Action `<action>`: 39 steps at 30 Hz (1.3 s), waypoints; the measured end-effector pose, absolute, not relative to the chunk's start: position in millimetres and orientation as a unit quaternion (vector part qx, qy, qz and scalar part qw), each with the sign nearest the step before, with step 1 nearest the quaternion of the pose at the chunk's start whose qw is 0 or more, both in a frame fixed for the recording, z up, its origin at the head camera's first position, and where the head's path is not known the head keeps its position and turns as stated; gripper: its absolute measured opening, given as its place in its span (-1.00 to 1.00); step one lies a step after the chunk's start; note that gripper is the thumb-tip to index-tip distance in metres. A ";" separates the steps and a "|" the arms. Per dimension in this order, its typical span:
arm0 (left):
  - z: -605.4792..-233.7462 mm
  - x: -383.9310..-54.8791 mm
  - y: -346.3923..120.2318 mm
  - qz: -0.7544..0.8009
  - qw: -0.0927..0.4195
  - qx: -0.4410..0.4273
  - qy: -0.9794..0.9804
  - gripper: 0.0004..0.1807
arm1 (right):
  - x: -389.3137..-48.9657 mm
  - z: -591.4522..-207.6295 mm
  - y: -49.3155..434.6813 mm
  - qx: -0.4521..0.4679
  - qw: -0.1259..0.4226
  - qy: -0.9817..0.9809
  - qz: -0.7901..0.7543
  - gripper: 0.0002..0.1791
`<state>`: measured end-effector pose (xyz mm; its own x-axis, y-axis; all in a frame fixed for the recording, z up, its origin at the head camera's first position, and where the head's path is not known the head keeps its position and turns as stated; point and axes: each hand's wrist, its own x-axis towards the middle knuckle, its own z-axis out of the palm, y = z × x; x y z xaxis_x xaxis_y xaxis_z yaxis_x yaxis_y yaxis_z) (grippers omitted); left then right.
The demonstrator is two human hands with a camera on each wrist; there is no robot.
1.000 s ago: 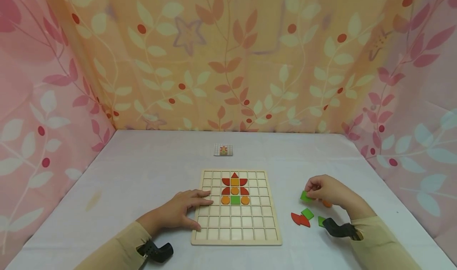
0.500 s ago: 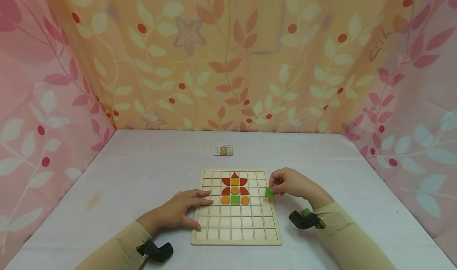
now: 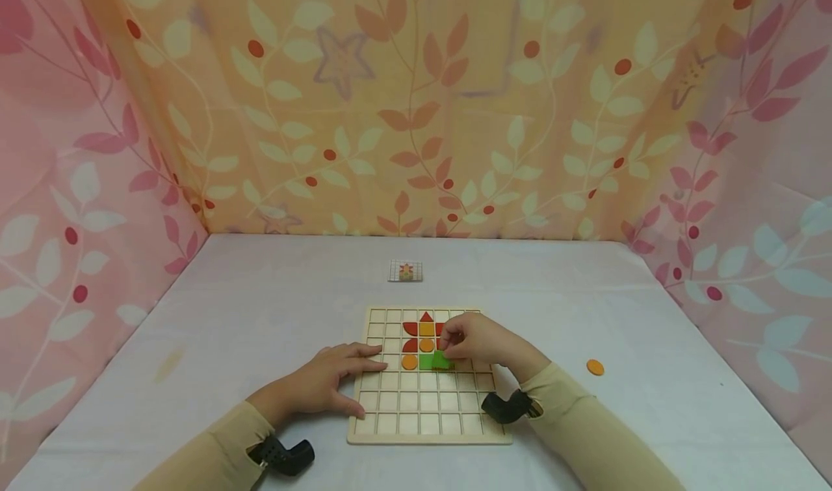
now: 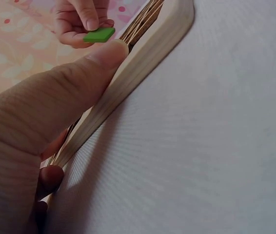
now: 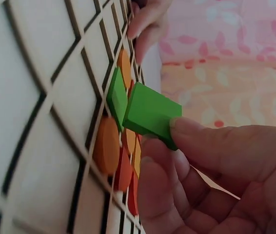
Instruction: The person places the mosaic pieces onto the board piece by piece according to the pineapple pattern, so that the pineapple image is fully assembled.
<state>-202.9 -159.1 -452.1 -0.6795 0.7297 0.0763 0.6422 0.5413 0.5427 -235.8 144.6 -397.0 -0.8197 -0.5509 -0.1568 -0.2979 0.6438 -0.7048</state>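
Observation:
Between thumb and fingers, my right hand (image 3: 487,345) pinches a green square tile (image 5: 152,114), held tilted just over the wooden grid board (image 3: 419,403). In the head view it overlaps the flat green square (image 3: 425,362) lying in the grid. My left hand (image 3: 321,383) rests with spread fingers on the board's left side, its thumb (image 4: 109,54) at the wooden rim. Set in the grid are a red triangle (image 3: 425,317), an orange square (image 3: 426,329), orange discs (image 3: 409,362) and red curved pieces (image 3: 410,328). My right hand hides some right-side pieces in the head view.
A small pattern card (image 3: 406,271) lies behind the board. One orange disc (image 3: 594,367) is on the white tablecloth to the right. Black wrist cameras (image 3: 507,407) stick out from the sleeves. Patterned cloth (image 3: 416,115) closes off the back and sides.
My right hand has carried the green tile left from the loose pieces to over the board's middle. Its sleeve now covers where several loose pieces lay. My left hand stays in place.

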 end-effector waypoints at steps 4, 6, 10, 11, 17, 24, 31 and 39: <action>-451.8 -203.3 -159.2 0.275 0.080 0.392 0.874 -0.20 | -233.5 -397.3 131.4 -0.263 0.185 0.876 -0.359 -0.92; -451.8 -203.4 -159.4 0.276 0.078 0.393 0.874 -0.20 | -232.1 -397.9 124.7 -0.274 0.184 0.875 -0.354 -0.91; -452.1 -203.0 -160.0 0.277 0.071 0.399 0.871 -0.20 | -230.0 -399.8 112.1 -0.284 0.177 0.882 -0.332 -0.89; -452.2 -202.9 -160.2 0.277 0.071 0.400 0.871 -0.21 | -229.8 -400.8 109.3 -0.285 0.177 0.883 -0.328 -0.88; -453.0 -203.2 -160.1 0.279 0.073 0.400 0.870 -0.22 | -228.7 -405.7 97.9 -0.278 0.172 0.888 -0.323 -0.86; -451.8 -203.0 -159.5 0.276 0.064 0.405 0.869 -0.22 | -225.8 -405.4 94.9 -0.274 0.169 0.889 -0.325 -0.84; -451.6 -202.4 -159.3 0.276 0.060 0.410 0.867 -0.23 | -222.3 -406.2 95.4 -0.260 0.188 0.889 -0.328 -0.84; -452.3 -203.0 -158.7 0.278 0.073 0.400 0.870 -0.22 | -221.4 -404.4 96.7 -0.265 0.168 0.900 -0.301 -0.82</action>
<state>-203.0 -158.7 -452.3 -0.6689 0.7371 0.0961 0.6563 0.5249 0.5420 -221.4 96.7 -404.4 -0.8032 -0.5781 -0.1439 -0.3750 0.6783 -0.6319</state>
